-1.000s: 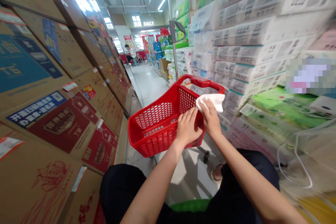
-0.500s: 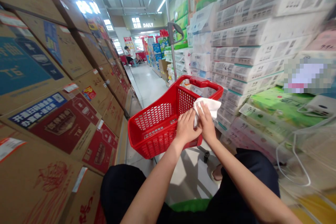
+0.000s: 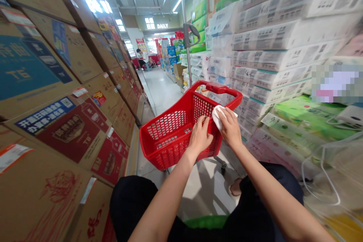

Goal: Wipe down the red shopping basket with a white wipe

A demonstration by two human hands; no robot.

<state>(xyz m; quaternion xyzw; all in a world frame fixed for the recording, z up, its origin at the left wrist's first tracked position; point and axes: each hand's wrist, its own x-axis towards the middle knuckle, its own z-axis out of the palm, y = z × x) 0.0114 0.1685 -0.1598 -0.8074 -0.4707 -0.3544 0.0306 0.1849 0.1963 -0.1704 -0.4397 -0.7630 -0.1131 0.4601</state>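
A red plastic shopping cart with perforated walls stands tilted before my knees, its handle toward the right. My left hand grips the cart's near rim, fingers bent over the edge and thumb apart. At the rim's right corner, below the handle, my right hand holds a white cloth pressed against the red plastic. Part of the cloth is hidden under the fingers. The inside of the basket shows only the slotted floor and walls.
Stacked cardboard cartons rise on the left. Packs of paper goods are piled on the right, with green packs lower down. A metal pole stands behind the cart. A person sits far down the aisle.
My hands have separated: the right moved slightly right with the cloth, while the left stays at the near rim. The view shifted a little.
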